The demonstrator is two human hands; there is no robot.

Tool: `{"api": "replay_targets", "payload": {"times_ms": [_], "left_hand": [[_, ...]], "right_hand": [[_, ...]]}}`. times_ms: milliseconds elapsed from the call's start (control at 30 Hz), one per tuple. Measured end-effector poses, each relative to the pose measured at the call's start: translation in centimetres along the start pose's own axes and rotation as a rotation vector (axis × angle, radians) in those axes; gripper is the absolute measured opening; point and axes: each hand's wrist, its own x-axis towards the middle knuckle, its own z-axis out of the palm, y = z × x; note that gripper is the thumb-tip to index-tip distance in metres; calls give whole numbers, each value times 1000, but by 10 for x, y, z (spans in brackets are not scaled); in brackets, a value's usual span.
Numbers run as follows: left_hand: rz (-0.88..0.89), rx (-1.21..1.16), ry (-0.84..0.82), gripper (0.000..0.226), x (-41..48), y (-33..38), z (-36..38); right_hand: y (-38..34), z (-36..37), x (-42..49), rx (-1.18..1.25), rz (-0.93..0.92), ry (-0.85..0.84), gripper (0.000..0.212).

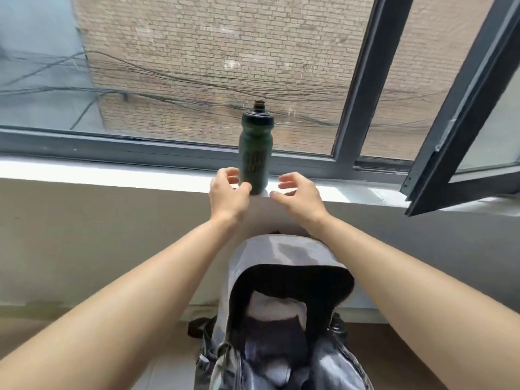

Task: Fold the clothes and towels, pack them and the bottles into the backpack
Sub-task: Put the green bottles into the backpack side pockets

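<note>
White sill (112,171) runs under a dark-framed window (355,94), its sash (461,108) swung inward at the right, with a brick wall (211,52) and cables outside. A green bottle (255,147) stands upright at the sill's front edge, near its middle. Below it, against the beige wall (98,235), a grey backpack (281,251) sits open with white cloth (277,308) inside. Both bare arms reach forward over it. The left grip (226,197) is curved and half open just beside the bottle's base, contact unclear; the right grip (299,197) is spread open on the other side, apart from it and holding nothing.
</note>
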Motion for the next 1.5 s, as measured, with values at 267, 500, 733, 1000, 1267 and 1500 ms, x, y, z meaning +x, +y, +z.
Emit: {"api": "replay_targets", "payload": {"times_ms": [267,500,733,1000,1267,1500], "left_hand": [[-75,-211,-292,78,18,-7,1],[-34,-152,-368,48,4,5,-34],[16,-221,-524,56,-37,12,-100],[-133,-13,-464,79,-87,-51,-149],[-144,532,-378,74,-85,-108,-166],[-216,466,-193,74,-68,-149,-141]], "right_hand": [[-17,21,45,244,-39,-199,75],[-34,31,15,252,-57,-84,76],[-37,31,-71,286,-45,-268,61],[-1,70,-152,117,6,-542,58],[55,106,-186,-219,178,-577,33],[72,140,-179,-577,78,-682,65]]}}
